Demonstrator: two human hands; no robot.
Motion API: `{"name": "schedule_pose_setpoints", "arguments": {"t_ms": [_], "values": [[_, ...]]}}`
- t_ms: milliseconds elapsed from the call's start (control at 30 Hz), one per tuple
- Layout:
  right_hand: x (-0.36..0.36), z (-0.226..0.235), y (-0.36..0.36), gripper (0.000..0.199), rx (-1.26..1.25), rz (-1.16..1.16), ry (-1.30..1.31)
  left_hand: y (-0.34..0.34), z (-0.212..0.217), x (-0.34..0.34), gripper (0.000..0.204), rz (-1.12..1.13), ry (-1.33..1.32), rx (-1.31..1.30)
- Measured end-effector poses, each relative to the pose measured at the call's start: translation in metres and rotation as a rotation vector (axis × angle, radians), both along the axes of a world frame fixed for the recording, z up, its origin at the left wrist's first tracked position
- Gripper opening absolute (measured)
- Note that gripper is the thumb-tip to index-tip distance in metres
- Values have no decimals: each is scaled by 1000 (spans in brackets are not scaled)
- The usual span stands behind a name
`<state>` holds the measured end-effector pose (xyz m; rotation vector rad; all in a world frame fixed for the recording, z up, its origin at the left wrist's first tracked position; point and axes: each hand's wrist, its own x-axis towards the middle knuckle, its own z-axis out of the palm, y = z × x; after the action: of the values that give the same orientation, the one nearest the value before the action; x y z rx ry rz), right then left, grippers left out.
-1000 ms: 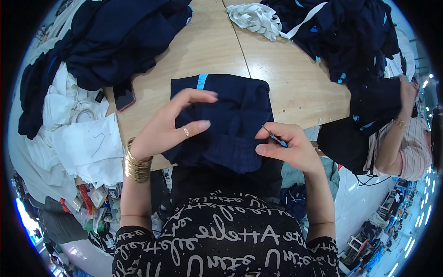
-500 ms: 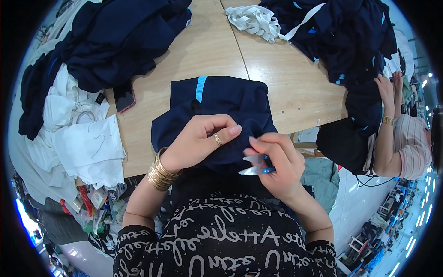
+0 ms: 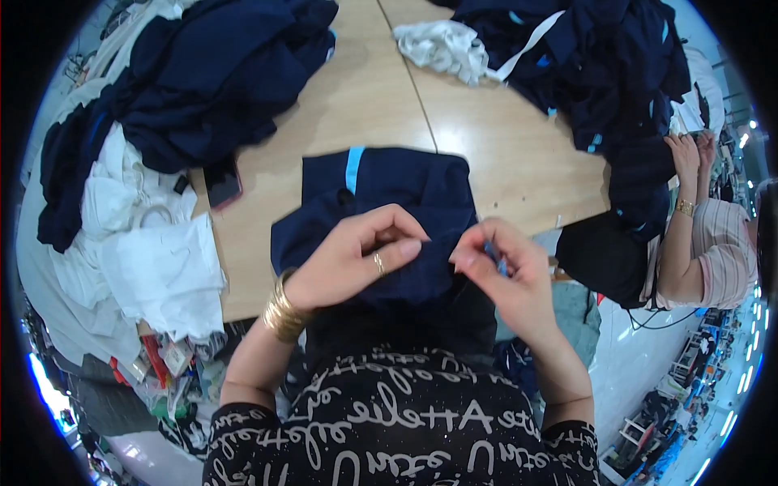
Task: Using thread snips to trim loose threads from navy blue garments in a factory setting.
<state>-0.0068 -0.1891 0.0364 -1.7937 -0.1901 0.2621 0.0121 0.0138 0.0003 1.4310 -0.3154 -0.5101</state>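
A folded navy garment (image 3: 389,202) with a light blue stripe lies on the wooden table (image 3: 356,105) in front of me. My left hand (image 3: 356,259), with a ring and gold bangles, pinches the cloth near the garment's front edge. My right hand (image 3: 502,271) is closed around a small blue-handled tool, its fingertips almost meeting the left hand's over the cloth. What exactly sits between the fingertips is too small to tell.
A heap of navy garments (image 3: 203,81) fills the back left, with white cloth (image 3: 138,243) below it and a dark phone (image 3: 223,185) beside it. More navy garments (image 3: 600,73) and a white rag (image 3: 442,44) lie at the back right. Another person (image 3: 697,235) works at the right.
My left hand lifted off the flat garment and drew toward me to pinch its near edge. My right hand with the tool came in beside it. The garment slid slightly nearer.
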Motion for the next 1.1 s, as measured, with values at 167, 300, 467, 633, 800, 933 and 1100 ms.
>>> {"name": "schedule_pose_setpoints", "arguments": {"t_ms": [167, 300, 467, 633, 800, 933, 1100], "values": [[0, 7, 7, 15, -230, 76, -205, 0, 9, -4, 18, -23, -371, 192], [-3, 11, 16, 17, -271, 145, -270, 3, 10, -10, 17, 70, -781, 461], [-6, 2, 23, 19, -316, 153, -363, 4, 5, -17, 23, 125, -766, 490], [-6, 4, 22, 23, -358, 239, -402, 3, 1, -24, 20, 182, -569, 505], [15, 12, 8, 30, -366, 203, -314, 7, -9, -12, 11, 230, -36, 65], [22, 18, -8, 28, -493, 268, -372, 6, 6, -1, 13, 163, 39, -21], [26, 2, -8, 30, -546, 277, -385, 4, -6, 4, 12, 162, 214, -112]]}}
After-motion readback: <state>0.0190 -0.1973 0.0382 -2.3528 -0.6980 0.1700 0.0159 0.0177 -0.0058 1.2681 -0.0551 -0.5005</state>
